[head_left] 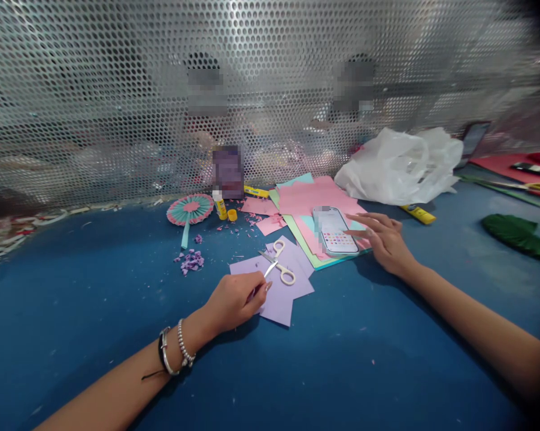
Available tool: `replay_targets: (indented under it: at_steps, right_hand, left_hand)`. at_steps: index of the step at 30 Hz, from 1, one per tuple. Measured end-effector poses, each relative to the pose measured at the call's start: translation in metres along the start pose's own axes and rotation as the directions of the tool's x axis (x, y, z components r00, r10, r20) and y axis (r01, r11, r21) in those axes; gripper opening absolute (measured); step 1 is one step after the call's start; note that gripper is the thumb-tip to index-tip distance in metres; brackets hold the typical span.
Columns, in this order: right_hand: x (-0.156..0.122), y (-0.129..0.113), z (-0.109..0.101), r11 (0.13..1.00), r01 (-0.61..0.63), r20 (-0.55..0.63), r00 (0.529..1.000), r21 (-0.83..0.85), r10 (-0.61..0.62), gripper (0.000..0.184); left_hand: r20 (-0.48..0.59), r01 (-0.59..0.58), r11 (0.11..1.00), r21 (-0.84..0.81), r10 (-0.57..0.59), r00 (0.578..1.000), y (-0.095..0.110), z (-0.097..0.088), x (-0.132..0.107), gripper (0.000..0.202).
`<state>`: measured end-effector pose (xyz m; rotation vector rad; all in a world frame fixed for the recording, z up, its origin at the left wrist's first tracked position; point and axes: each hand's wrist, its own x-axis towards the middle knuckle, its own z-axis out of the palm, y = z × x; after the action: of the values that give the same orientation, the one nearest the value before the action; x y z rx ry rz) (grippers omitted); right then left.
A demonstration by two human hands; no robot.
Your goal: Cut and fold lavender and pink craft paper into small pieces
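Observation:
My right hand [387, 240] has its fingers stretched out, with one fingertip at the lit screen of a smartphone [339, 238]. The phone lies on pink paper [308, 196], above pale green and blue sheets. My left hand [240, 299] is closed, knuckles up, at the lower left of some purple paper pieces [281, 302]; whatever its fingers hold is hidden. White-handled scissors [288, 275] lie partly open on the purple paper, one blade tip by my left fingers.
Behind these are a blue-and-pink paper fan [191, 209], a glue stick [220, 208], its yellow cap [231, 215] and purple scraps [192, 261]. A white plastic bag [400, 167] stands at the back right. A perforated metal screen [270, 72] edges the blue table [333, 359].

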<state>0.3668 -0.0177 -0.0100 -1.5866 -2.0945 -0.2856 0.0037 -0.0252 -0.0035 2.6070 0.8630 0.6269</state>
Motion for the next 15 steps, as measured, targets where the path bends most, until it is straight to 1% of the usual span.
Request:
replay_targets:
  at_steps: [2, 4, 6, 10, 13, 15]
  right_hand:
    - [0.000, -0.004, 0.000, 1.000, 0.004, 0.020, 1.000, 0.008, -0.005, 0.050]
    - [0.001, -0.010, 0.000, 0.999, 0.033, 0.075, 0.997, 0.036, -0.035, 0.048]
    - [0.001, -0.015, 0.000, 0.996, 0.049, 0.098, 0.994, 0.069, -0.056, 0.047]
    - [0.002, -0.016, 0.001, 0.997, 0.009, 0.042, 0.999, 0.079, -0.012, 0.048]
    - [0.003, -0.013, 0.002, 0.997, -0.001, 0.057, 0.998, 0.075, -0.003, 0.048]
    - [0.003, -0.011, 0.001, 0.998, -0.008, 0.046, 0.999, 0.063, 0.005, 0.047]
  left_hand:
    - [0.005, 0.003, 1.000, -0.006, -0.003, 1.000, 0.000, 0.000, 0.000, 0.028]
    - [0.008, 0.006, 1.000, -0.010, -0.006, 1.000, 0.000, 0.000, 0.000, 0.028]
    - [0.010, 0.009, 1.000, -0.011, -0.009, 1.000, 0.000, -0.001, 0.000, 0.028]
    - [0.008, 0.008, 1.000, -0.013, -0.008, 1.000, 0.001, -0.001, 0.000, 0.028]
    - [0.011, 0.007, 1.000, -0.013, -0.007, 1.000, 0.001, -0.001, 0.000, 0.028]
    - [0.010, 0.007, 1.000, -0.009, -0.007, 1.000, 0.000, -0.001, 0.000, 0.028]
